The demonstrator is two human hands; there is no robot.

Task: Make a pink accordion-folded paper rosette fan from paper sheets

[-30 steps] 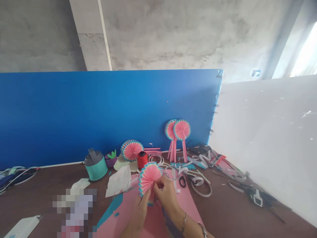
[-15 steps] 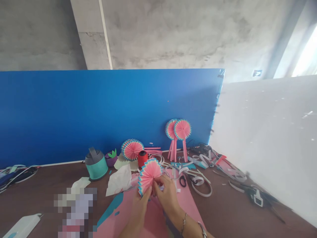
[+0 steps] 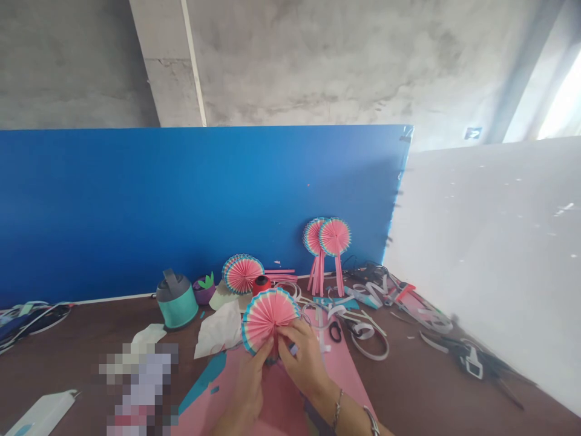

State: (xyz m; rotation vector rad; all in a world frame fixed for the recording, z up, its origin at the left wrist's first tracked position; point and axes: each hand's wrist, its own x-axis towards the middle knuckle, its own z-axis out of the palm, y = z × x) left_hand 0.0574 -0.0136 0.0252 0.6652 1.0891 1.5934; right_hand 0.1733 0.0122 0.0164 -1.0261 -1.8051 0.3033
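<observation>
Both my hands hold a pleated pink paper fan with a blue edge (image 3: 265, 315), spread about halfway round, above a pink paper sheet (image 3: 285, 399) on the brown table. My left hand (image 3: 247, 387) pinches its lower left side with thumb and fingers. My right hand (image 3: 303, 357), with bracelets at the wrist, grips the fan's centre and right side. Behind the fan stands a red thread spool (image 3: 261, 284), partly hidden by it.
Finished pink fans lean on the blue board: one round fan (image 3: 242, 274) and two with tails (image 3: 329, 248). A teal jug (image 3: 176, 301), a purple pot (image 3: 203, 289), white paper (image 3: 220, 330), scissors (image 3: 336, 332), loose paper strips (image 3: 367, 339) and cables (image 3: 472, 357) lie around.
The fan has opened wider, spreading leftward and downward from a narrow wedge to about a half circle. My left thumb has moved left along its lower edge.
</observation>
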